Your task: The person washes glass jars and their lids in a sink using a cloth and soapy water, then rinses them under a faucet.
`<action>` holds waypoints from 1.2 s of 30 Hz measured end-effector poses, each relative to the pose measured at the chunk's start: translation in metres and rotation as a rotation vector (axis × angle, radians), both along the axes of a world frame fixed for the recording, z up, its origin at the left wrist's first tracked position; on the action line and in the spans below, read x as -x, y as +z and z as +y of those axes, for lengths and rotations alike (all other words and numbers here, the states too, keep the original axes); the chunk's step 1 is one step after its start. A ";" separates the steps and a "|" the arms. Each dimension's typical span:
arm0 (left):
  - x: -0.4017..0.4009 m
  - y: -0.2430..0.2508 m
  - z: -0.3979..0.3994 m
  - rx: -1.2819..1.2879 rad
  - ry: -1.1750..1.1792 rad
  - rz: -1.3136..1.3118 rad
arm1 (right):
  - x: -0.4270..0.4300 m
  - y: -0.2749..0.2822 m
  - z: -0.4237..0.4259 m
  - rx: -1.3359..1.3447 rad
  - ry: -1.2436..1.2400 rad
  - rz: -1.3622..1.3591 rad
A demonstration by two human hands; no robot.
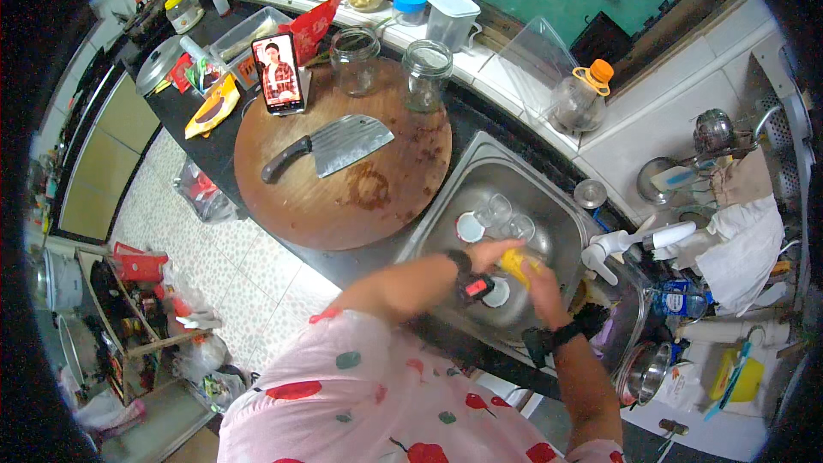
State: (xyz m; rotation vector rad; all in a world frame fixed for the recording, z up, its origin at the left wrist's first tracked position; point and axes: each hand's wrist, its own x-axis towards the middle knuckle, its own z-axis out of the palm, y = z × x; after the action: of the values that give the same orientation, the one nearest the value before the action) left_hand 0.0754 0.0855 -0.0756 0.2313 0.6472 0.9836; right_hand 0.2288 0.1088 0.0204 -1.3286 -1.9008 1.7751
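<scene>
Over the stainless steel sink (443, 218), my left hand (487, 253) and my right hand (544, 289) grip a yellow sponge-like thing (515, 263) between them; blur hides its exact kind. My right hand wraps its lower end, while the fingers of my left hand lie at its upper end. On the sink floor are a white jar lid with a red rim (470, 227), a second round white lid (496, 293) below my hands, a clear glass vessel (496, 208) and another clear glass vessel (521, 226).
A white faucet (633, 241) stands right of the sink. Left of it, a round wooden chopping board (308, 212) bears a cleaver (350, 145), a propped phone (279, 74), one glass jar (355, 64) and another glass jar (425, 74). An orange-capped bottle (582, 99) stands on the ledge.
</scene>
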 end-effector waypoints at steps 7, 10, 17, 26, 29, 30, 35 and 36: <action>-0.018 0.060 -0.019 0.024 0.350 0.079 | 0.023 0.062 -0.006 -0.219 0.212 0.012; -0.009 0.067 -0.013 0.103 0.159 0.111 | 0.016 0.028 -0.003 0.160 -0.125 0.094; 0.013 0.040 -0.012 -0.132 -0.024 0.202 | 0.011 0.033 -0.033 -1.107 0.684 -0.374; -0.013 0.058 -0.019 -0.088 0.329 0.142 | -0.021 0.012 0.026 -0.223 0.263 -0.151; -0.021 0.088 -0.022 -0.228 0.567 0.462 | -0.027 0.005 0.029 -0.016 0.124 0.009; -0.019 0.078 -0.019 -0.225 0.576 0.464 | -0.019 0.011 0.025 0.209 -0.001 0.090; -0.015 0.073 -0.013 0.047 0.430 -0.004 | 0.026 0.059 -0.013 0.250 -0.395 0.215; -0.012 0.077 -0.017 0.050 0.431 -0.004 | 0.030 0.061 -0.018 0.107 -0.414 0.197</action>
State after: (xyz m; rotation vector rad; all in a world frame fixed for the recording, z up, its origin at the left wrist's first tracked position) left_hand 0.0875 0.0684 0.0012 0.0436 0.7332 1.3777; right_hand 0.1986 0.0910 0.0814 -1.3991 -1.3307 1.7328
